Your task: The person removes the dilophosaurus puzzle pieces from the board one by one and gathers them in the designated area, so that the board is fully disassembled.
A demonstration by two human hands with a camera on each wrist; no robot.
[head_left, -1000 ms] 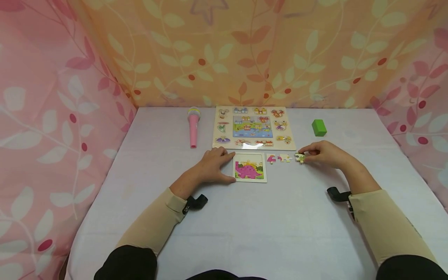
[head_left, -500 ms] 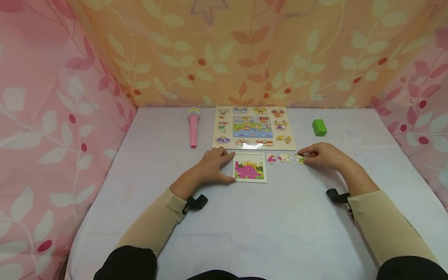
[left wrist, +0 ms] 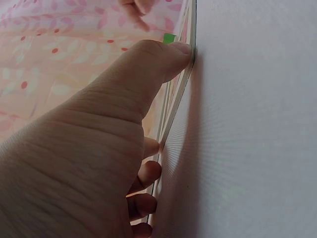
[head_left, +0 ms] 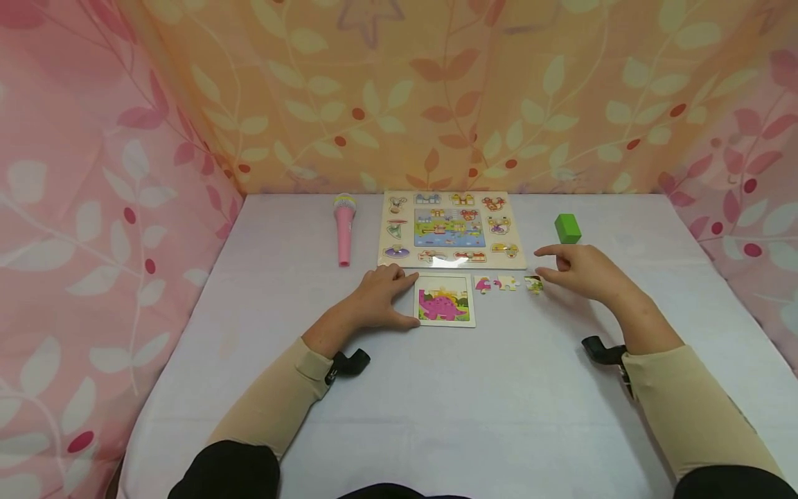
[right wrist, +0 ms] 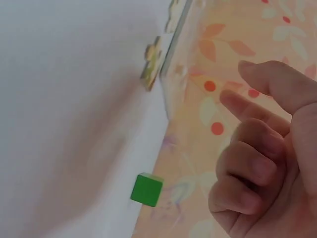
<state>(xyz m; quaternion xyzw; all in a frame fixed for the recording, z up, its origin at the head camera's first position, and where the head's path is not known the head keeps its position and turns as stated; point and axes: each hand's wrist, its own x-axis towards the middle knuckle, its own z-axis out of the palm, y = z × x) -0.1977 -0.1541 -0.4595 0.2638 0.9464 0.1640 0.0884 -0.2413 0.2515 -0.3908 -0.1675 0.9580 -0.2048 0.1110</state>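
Observation:
On the table lies a small dinosaur puzzle [head_left: 443, 306] in a white frame. My left hand [head_left: 380, 298] holds its left side, thumb at the near corner and index finger at the far corner; the left wrist view shows the thumb [left wrist: 176, 54] against the frame's edge. Right of the frame lie a pink loose piece [head_left: 483, 284], a pale piece [head_left: 508, 283] and a green-and-yellow piece [head_left: 534, 283]. My right hand [head_left: 582, 272] hovers just right of that last piece, holding nothing, thumb and index finger apart, the others curled in the right wrist view.
Behind the small frame lies a larger wooden picture board [head_left: 449, 260]. A pink toy microphone [head_left: 344, 232] is at its left, and a green block [head_left: 568, 229] stands to its right. Patterned cloth [head_left: 399, 125] hangs along the table's back edge and both sides.
My right hand has let go of the green-and-yellow piece and risen slightly, its thumb and index finger parting. The left hand stays where it was on the frame.

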